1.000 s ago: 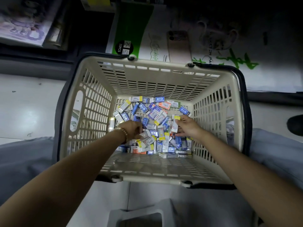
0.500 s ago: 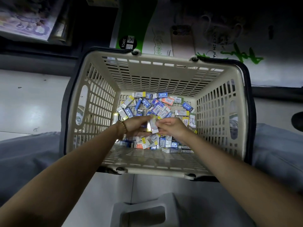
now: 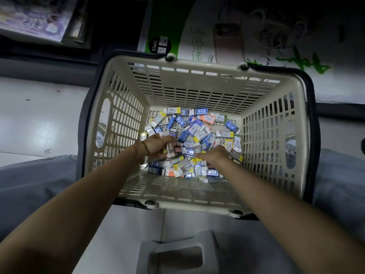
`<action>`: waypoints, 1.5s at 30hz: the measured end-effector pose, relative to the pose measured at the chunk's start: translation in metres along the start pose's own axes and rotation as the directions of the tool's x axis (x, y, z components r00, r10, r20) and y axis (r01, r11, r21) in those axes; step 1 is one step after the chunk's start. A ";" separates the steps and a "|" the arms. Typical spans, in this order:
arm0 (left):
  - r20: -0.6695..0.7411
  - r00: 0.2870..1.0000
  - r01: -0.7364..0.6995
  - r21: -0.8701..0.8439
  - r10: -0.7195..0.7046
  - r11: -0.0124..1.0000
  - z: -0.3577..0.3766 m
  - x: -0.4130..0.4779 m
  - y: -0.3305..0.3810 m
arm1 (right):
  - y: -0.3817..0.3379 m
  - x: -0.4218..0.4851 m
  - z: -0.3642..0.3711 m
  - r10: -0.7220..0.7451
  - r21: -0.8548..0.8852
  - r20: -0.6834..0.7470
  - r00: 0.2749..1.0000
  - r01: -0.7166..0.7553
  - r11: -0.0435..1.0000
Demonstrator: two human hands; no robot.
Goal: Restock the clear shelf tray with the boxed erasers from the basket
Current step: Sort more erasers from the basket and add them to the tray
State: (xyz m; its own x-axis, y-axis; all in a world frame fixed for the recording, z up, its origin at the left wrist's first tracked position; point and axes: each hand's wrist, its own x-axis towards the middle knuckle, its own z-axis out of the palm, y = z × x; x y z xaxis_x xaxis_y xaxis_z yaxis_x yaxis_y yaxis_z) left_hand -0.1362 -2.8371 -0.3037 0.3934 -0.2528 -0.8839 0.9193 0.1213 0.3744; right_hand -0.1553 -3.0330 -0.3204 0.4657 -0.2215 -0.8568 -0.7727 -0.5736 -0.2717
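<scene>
A beige slotted basket (image 3: 126,119) with dark handles stands on the floor between my knees. Its bottom holds a loose pile of boxed erasers (image 3: 197,127) in blue, white, orange and yellow sleeves. Both my hands are down inside it. My left hand (image 3: 158,147), with a beaded bracelet at the wrist, grips a small stack of eraser boxes (image 3: 170,150). My right hand (image 3: 214,157) lies on the pile just to the right, fingers curled down among the boxes; whether it holds one is hidden. No clear shelf tray is in view.
A grey plastic stool (image 3: 177,252) sits at the bottom edge in front of the basket. Behind the basket lies a green-and-white printed pack (image 3: 164,32) and a dark shelf base. Pale floor tiles (image 3: 39,123) extend to the left.
My right hand has drawn back from my left hand and dropped onto the pile to the right. My left hand keeps its boxes and has barely moved.
</scene>
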 end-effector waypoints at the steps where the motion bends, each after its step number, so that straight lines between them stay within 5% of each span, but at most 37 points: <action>1: -0.009 1.000 0.005 -0.021 -0.005 1.000 0.001 0.000 0.000 | 0.002 0.002 0.000 0.001 0.049 0.026 1.000 -0.002 0.999; 9: 0.077 0.997 -0.027 0.025 0.025 0.999 0.006 -0.002 0.004 | -0.023 -0.015 -0.025 -0.313 0.397 0.214 0.925 0.211 0.893; 14: 0.187 0.981 -0.059 0.053 0.048 0.997 0.012 -0.012 0.007 | -0.045 -0.040 -0.008 -0.513 0.344 0.139 0.847 0.445 0.827; 20: 0.040 0.999 -0.030 0.118 0.026 0.993 -0.016 -0.027 0.010 | -0.034 -0.039 -0.010 -0.572 0.361 0.223 0.790 0.478 0.801; 22: -0.006 0.999 -0.038 0.142 0.039 0.989 -0.022 -0.031 0.013 | -0.025 -0.031 -0.009 -0.555 0.288 0.252 0.793 0.485 0.825; 26: -0.015 0.996 -0.084 0.114 0.086 0.990 -0.025 -0.039 0.023 | -0.005 -0.009 0.001 -0.475 -0.205 0.389 0.789 0.577 0.790; 32: 0.062 0.983 -0.160 -0.158 0.171 0.974 -0.021 -0.050 0.028 | -0.001 0.003 0.016 -0.531 -0.384 0.373 0.761 0.647 0.659; 38: 0.017 0.975 -0.222 -0.034 0.222 0.975 -0.022 -0.072 0.039 | -0.016 -0.024 -0.016 -0.508 0.059 0.335 0.794 0.520 0.852; 42: -0.025 0.953 -0.304 -0.074 0.303 0.950 -0.013 -0.102 0.065 | -0.060 -0.073 -0.061 -0.599 0.233 0.329 0.730 0.552 0.801; 45: 0.099 0.944 -0.324 0.070 0.316 0.944 0.004 -0.141 0.090 | -0.096 -0.122 -0.093 -0.695 0.269 0.335 0.636 0.643 0.717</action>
State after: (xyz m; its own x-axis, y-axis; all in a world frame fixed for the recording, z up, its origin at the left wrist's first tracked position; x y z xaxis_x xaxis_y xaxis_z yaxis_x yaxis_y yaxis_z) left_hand -0.1091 -2.7944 -0.1438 0.6631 -0.2952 -0.6879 0.7411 0.1291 0.6589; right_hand -0.0980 -3.0239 -0.1490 0.6890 0.5223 -0.5025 -0.3705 -0.3421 -0.8636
